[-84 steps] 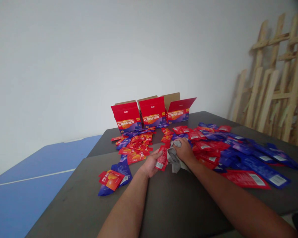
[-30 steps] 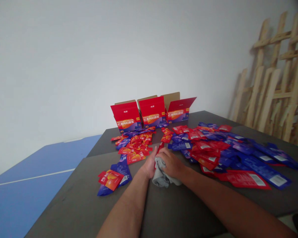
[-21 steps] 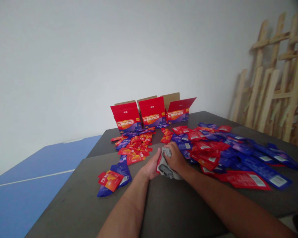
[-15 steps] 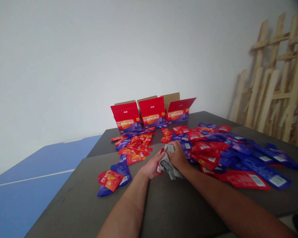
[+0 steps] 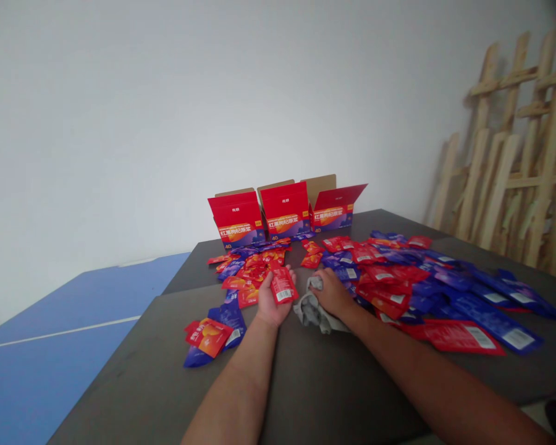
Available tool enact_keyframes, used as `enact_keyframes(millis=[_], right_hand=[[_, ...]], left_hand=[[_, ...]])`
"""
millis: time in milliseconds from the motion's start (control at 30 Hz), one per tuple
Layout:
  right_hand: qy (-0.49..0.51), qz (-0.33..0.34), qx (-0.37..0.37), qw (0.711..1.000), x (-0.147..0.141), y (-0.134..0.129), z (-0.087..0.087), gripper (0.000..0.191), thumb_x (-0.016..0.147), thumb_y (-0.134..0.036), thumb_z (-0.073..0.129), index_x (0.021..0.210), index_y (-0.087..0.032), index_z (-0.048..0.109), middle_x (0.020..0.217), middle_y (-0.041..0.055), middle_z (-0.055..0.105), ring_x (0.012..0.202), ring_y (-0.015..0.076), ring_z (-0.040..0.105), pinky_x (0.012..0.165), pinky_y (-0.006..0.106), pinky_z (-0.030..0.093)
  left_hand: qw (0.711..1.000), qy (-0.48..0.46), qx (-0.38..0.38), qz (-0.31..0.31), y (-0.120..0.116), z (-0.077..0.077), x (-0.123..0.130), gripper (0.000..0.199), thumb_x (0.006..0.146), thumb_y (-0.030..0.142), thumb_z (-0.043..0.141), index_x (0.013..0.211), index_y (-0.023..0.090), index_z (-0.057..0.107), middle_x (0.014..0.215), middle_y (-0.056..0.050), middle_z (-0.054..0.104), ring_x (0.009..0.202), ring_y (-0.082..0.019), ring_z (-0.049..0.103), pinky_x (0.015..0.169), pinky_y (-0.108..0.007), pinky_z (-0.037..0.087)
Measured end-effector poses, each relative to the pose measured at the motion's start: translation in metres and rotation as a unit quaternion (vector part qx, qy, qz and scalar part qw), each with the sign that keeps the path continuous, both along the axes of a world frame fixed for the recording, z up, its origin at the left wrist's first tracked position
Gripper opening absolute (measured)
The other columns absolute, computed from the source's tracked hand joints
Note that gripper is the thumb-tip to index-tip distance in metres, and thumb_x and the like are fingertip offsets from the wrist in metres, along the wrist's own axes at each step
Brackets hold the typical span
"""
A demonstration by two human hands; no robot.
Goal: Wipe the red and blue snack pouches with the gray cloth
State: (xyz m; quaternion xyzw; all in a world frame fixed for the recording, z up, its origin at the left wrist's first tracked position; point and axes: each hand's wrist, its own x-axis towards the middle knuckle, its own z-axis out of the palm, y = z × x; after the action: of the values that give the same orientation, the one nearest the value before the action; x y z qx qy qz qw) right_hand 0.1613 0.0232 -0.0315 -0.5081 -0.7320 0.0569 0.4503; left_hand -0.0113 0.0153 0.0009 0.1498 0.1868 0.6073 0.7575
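Note:
A red sachet point(image 5: 283, 285) with a white barcode label lies in my left hand point(image 5: 269, 304), palm up, fingers behind it. Just to the right, my right hand point(image 5: 332, 293) is closed on a crumpled grey cloth point(image 5: 311, 311) that hangs toward the table. Right of my hands spreads a large pile of red and blue sachets point(image 5: 389, 278). A smaller mixed pile point(image 5: 254, 269) lies beyond my left hand. Nearer on the left, a red-orange sachet point(image 5: 209, 337) rests on blue ones.
Three open red boxes point(image 5: 285, 213) stand in a row at the back of the dark table point(image 5: 143, 364). A blue surface point(image 5: 74, 327) with a white line is at the left. Wooden frames point(image 5: 514, 161) lean against the wall at the right.
The cloth and my right hand have come away from the sachet. My left hand has turned palm up, with the sachet's barcode side now in view.

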Motion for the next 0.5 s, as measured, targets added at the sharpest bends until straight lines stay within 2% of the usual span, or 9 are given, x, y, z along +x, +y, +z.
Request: enact_keyframes(millis=[67,133,200,300,400,500], right_hand=[[-0.059,0.007,0.042,0.997,-0.003,-0.009,0.004,0.05,0.073,-0.026,0.066,0.12,-0.016,0.052,0.112,0.0126,0.053,0.104,0.0269,0.05,0.088,0.042,0.043],[-0.119,0.022,0.091,0.988,-0.006,-0.017,0.011,0.064,0.072,-0.027,0.069,0.131,-0.021,0.046,0.124,0.0136,0.048,0.115,0.03,0.044,0.095,0.047,0.037],[-0.176,0.06,0.126,0.975,-0.008,-0.024,0.016,0.059,0.074,-0.024,0.068,0.13,-0.027,0.049,0.13,0.0114,0.046,0.118,0.0297,0.042,0.098,0.048,0.033],[-0.227,0.101,0.143,0.958,-0.009,-0.028,0.019,0.05,0.076,-0.017,0.063,0.124,-0.027,0.056,0.128,0.0109,0.05,0.118,0.0281,0.043,0.098,0.047,0.033],[-0.226,0.109,0.143,0.957,-0.009,-0.028,0.02,0.045,0.079,-0.017,0.059,0.124,-0.024,0.057,0.125,0.0114,0.054,0.116,0.0271,0.046,0.097,0.047,0.036],[-0.175,0.101,0.156,0.967,-0.005,-0.027,0.027,0.042,0.084,-0.019,0.053,0.126,-0.024,0.056,0.125,0.0102,0.057,0.115,0.0257,0.049,0.098,0.046,0.037]], left_hand=[[1.0,-0.009,-0.002,-0.001,0.001,0.0,0.002,0.036,0.088,0.031,0.046,0.113,0.007,0.058,0.105,-0.013,0.067,0.095,-0.019,0.064,0.09,-0.032,0.049],[1.0,0.001,-0.008,-0.03,0.0,-0.001,0.006,0.036,0.089,0.032,0.045,0.11,0.007,0.06,0.103,-0.012,0.067,0.094,-0.019,0.064,0.09,-0.031,0.049],[0.997,0.016,-0.011,-0.068,-0.003,-0.002,0.012,0.037,0.089,0.036,0.043,0.106,0.008,0.061,0.099,-0.011,0.068,0.092,-0.019,0.065,0.088,-0.031,0.049],[0.993,0.043,-0.004,-0.107,-0.009,-0.001,0.019,0.041,0.09,0.041,0.041,0.104,0.009,0.061,0.097,-0.012,0.068,0.093,-0.023,0.065,0.087,-0.035,0.049],[0.99,0.063,0.01,-0.123,-0.013,-0.001,0.023,0.048,0.088,0.05,0.042,0.106,0.01,0.061,0.101,-0.013,0.067,0.097,-0.025,0.064,0.088,-0.037,0.047],[0.987,0.075,0.053,-0.133,-0.013,-0.005,0.024,0.06,0.086,0.061,0.039,0.118,0.013,0.056,0.111,-0.013,0.065,0.105,-0.026,0.06,0.092,-0.038,0.045]])
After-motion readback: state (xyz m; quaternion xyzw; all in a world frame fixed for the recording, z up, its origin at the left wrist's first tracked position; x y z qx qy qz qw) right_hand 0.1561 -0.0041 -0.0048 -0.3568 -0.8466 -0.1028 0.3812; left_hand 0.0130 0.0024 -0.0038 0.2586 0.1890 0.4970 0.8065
